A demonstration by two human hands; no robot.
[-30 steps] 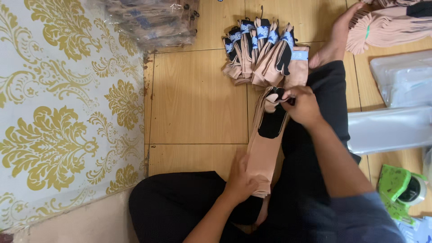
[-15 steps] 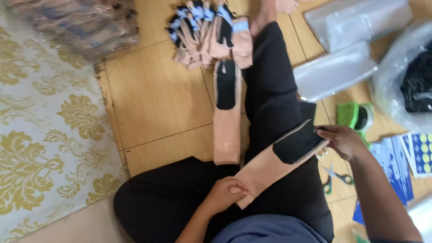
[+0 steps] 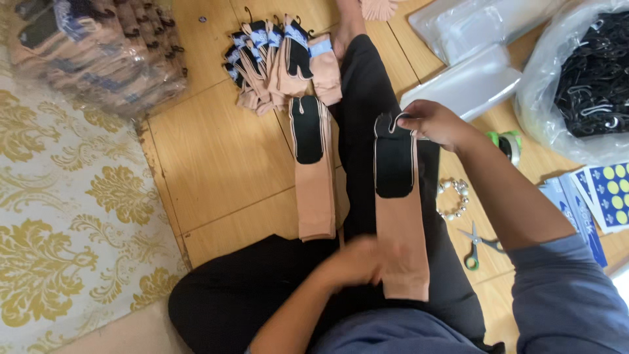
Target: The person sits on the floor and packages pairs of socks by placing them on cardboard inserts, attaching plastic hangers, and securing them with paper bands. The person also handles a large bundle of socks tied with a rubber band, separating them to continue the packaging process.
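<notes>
While your right hand [image 3: 436, 124] pinches the top edge of the tan stocking [image 3: 400, 210] with its black card, your blurred left hand [image 3: 357, 262] presses its lower end flat on your leg, fingers closed on it, so the stocking lies stretched straight. Left of it another stocking [image 3: 314, 177] lies on the floor [image 3: 216, 170]; beyond your right hand sit clear bags [image 3: 472, 78], and to its right blue sheets with yellow dots [image 3: 606, 196].
</notes>
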